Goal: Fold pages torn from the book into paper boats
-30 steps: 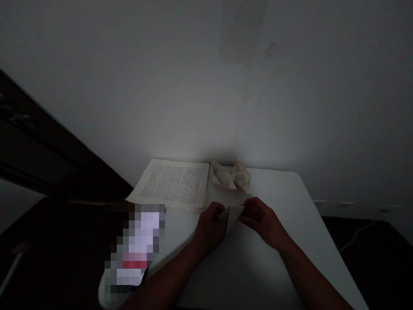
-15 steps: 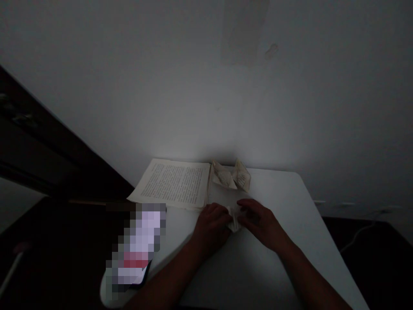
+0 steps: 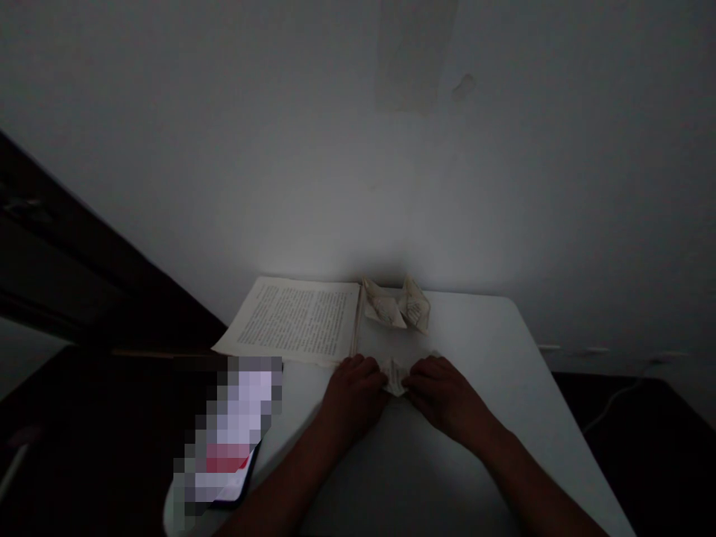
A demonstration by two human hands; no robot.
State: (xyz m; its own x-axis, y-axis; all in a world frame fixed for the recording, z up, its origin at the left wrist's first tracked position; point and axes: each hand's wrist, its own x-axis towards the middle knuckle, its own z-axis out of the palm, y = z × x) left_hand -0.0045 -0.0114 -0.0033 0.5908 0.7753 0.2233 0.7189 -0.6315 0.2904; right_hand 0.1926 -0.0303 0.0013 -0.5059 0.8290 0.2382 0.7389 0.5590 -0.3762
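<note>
Between my two hands is a small folded piece of printed paper [image 3: 395, 376], low over the white table. My left hand [image 3: 356, 391] pinches its left side, fingers curled in. On the opposite side my right hand [image 3: 444, 395] grips the paper with closed fingers. Parts of the fold are hidden behind my fingertips. Just beyond my hands stands a folded paper shape [image 3: 396, 304] with raised points and printed text, near the wall.
Loose printed pages [image 3: 296, 321] lie stacked at the back left of the white table [image 3: 470, 321]. A phone [image 3: 240, 440] with a lit, blurred screen rests at the left edge. The wall [image 3: 313, 164] rises behind, and a cable [image 3: 615, 403] hangs at right.
My right hand, with fingers apart from the paper before, has closed on its right side. The folded paper now shows a wider, pointed face between my hands. The view has shifted slightly.
</note>
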